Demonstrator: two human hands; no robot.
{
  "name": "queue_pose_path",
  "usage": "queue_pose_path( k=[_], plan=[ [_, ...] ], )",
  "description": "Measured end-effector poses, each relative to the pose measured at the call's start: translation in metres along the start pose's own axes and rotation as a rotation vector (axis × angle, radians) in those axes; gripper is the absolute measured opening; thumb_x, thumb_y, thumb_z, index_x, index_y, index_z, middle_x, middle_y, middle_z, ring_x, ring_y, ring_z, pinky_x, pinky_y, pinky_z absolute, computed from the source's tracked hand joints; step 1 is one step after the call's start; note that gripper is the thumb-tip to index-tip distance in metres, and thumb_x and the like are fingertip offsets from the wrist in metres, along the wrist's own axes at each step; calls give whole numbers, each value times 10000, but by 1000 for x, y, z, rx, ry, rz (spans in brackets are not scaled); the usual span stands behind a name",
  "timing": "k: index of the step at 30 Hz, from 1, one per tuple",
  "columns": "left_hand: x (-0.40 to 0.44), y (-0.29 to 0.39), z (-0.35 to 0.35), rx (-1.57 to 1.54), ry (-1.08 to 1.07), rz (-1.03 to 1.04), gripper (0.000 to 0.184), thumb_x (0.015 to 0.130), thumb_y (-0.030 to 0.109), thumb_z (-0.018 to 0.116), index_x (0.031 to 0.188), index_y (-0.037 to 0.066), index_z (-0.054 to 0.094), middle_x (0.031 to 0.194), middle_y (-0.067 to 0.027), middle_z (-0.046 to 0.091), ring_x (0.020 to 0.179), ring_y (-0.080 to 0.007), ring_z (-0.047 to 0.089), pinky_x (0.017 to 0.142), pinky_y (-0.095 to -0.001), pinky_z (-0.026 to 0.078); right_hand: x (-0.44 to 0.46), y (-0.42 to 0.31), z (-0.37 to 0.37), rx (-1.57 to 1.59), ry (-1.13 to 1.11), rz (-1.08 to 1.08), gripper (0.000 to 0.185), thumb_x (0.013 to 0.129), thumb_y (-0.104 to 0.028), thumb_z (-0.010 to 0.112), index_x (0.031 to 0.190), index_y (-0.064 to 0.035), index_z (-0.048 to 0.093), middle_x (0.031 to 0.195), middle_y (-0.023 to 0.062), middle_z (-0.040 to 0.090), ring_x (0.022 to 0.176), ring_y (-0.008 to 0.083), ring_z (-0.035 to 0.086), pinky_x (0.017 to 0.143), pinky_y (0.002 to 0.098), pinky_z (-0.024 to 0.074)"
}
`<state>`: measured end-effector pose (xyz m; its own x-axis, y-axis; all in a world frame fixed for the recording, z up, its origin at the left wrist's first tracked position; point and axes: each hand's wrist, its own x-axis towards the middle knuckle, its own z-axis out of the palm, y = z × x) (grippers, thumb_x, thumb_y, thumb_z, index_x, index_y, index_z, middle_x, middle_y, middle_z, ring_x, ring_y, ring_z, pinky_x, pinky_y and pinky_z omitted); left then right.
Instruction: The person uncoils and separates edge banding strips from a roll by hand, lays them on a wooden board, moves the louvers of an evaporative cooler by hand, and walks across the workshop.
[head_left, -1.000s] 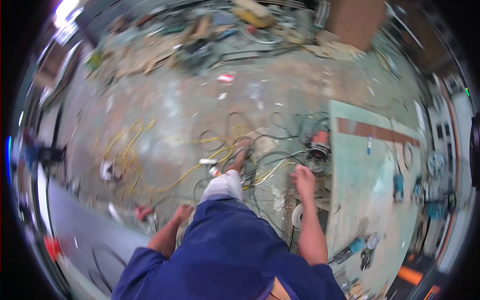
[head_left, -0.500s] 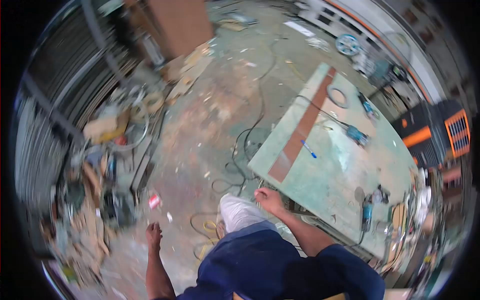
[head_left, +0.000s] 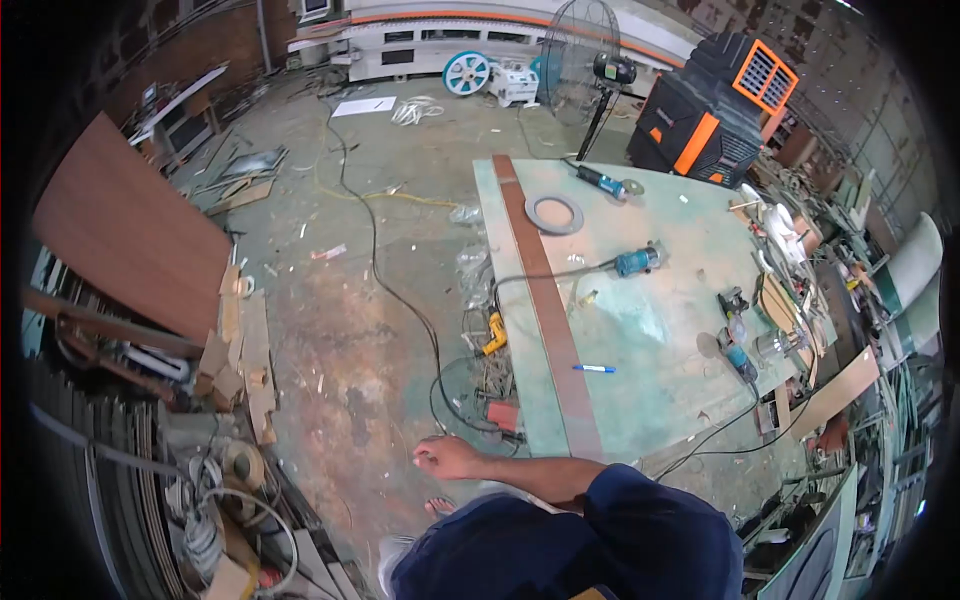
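A black cable (head_left: 433, 342) snakes over the stained floor (head_left: 340, 320), passing near the right hand (head_left: 447, 458), which hangs half-open, fingers loosely curled around nothing visible. The left hand is out of frame; its state cannot be told. Alongside, the pale green desk (head_left: 690, 310) carries a brown strip (head_left: 562, 350) and blue marker (head_left: 594, 369). Beyond stands a fan (head_left: 580, 50).
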<state>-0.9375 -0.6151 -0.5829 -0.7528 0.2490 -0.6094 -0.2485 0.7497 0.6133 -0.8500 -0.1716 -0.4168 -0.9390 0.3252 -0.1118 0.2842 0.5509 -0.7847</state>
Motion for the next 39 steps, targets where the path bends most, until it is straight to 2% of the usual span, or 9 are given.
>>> queue_pose_path(
  k=[6,11,20,26,28,31,35,37,39],
  plan=[
    [155,125,-39,-64,-100,62,381,974,481,621,903,109,669,843,-60,663,777,-175,665,655,-356,539,146,24,-11,-12,191,80,311,948,-353,642,1069,-72,700,1019,160,733,939,353,718,826,461,565],
    [299,190,-105,50,-194,146,389,980,476,625,893,97,651,825,-59,651,750,-165,652,626,-332,525,214,211,57,-294,58,672,412,937,-429,551,1026,-69,731,1064,202,735,1040,392,703,867,507,559],
    [650,390,-312,18,-139,286,408,991,467,632,876,75,620,791,-56,630,701,-147,629,573,-288,499,291,160,-11,-48,293,1132,475,875,-501,670,1058,-69,747,972,198,752,945,345,730,792,462,550],
    [808,620,-305,16,-242,528,400,968,443,668,1070,57,643,932,-67,651,805,-160,655,630,-297,551,453,161,-34,379,326,1326,520,886,-535,654,990,-36,756,842,180,750,829,328,747,797,471,571],
    [840,680,-279,-357,-442,432,476,948,416,689,1267,72,607,1062,-75,651,902,-193,670,704,-343,586,513,214,-46,334,176,1317,495,875,-527,663,965,-47,748,754,157,719,727,297,728,718,439,575],
    [879,759,-219,-189,-376,82,521,955,473,691,1267,66,600,1067,-94,657,886,-229,685,707,-385,582,595,234,-116,281,62,1332,437,868,-511,660,888,-81,735,755,141,716,736,279,731,704,419,583],
    [889,845,-172,4,-440,129,495,968,500,678,1149,40,665,908,-49,652,808,-171,657,689,-337,545,714,292,-252,-243,181,757,335,963,-398,581,1014,-116,755,1065,180,742,981,363,711,798,502,559],
    [910,876,-154,40,-498,317,516,967,528,668,1103,30,684,856,-34,639,766,-149,634,670,-308,528,775,389,-280,-323,306,770,338,995,-377,558,1034,-91,734,1062,177,732,946,393,701,779,530,548],
    [950,897,-128,-37,-632,333,527,973,542,641,1071,27,698,840,-36,637,727,-144,612,638,-303,505,845,336,-400,-256,468,587,338,997,-371,565,994,-58,694,979,166,717,908,397,697,755,500,561]
  ],
)
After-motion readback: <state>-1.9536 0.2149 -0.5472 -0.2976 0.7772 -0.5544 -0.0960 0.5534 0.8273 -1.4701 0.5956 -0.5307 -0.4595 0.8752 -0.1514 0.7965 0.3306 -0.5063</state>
